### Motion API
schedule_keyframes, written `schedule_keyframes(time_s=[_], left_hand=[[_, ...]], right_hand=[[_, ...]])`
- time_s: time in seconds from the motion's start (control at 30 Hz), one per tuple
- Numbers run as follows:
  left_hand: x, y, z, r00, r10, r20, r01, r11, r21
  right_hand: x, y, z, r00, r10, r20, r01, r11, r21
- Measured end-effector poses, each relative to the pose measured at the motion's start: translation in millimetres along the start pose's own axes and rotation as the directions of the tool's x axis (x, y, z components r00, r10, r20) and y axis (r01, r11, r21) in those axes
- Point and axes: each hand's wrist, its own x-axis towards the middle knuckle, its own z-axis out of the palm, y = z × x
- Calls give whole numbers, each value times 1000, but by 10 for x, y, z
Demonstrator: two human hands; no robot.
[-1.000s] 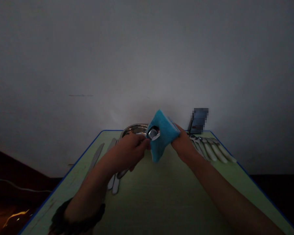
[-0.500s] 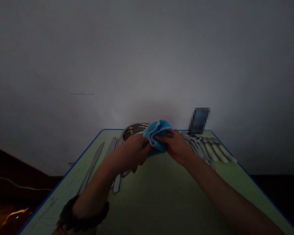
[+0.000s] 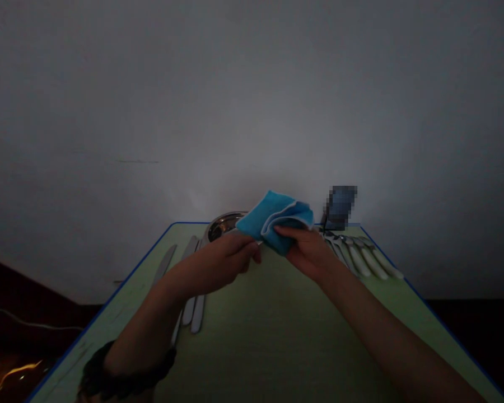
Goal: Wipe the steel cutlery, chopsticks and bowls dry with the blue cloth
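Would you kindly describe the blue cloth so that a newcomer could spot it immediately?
Start with the pale green table and look toward its far side. There the right hand grips the folded cloth. Bright blue with a pale hem, it stands out from the shiny metal bowl partly hidden behind it.

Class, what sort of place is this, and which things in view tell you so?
Likely a dim indoor room, perhaps in a home: a green table stands by a plain wall, with knives laid on its left side.
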Motion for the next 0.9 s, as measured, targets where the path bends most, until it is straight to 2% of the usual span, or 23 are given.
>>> schedule_keyframes(time_s=[0.17,0.3,0.37,0.47,0.6,0.77,0.9], left_hand=[[8,-8,-30,999,-39,-17,38,996,-81],[20,-43,-91,991,-47,-125,35,995,-91],[29,-58,-104,987,-38,-159,24,996,-86],[42,-61,-86,992,-25,-126,18,998,-52],[50,-26,-10,997,9,-71,-4,998,62],[44,18,75,997,65,29,-67,994,83],[47,19,94,999,51,18,-52,997,57]], right_hand=[[-5,-124,10,999,42,0,-41,995,92],[-22,-260,-5,998,29,54,-39,980,194],[-26,-289,-16,994,19,107,-38,982,185],[-7,-238,-30,990,13,138,-27,994,104],[23,-73,-38,999,-30,43,31,999,-28],[4,3,-39,996,39,-74,-49,990,-129],[29,9,-82,991,-52,-121,27,979,-203]])
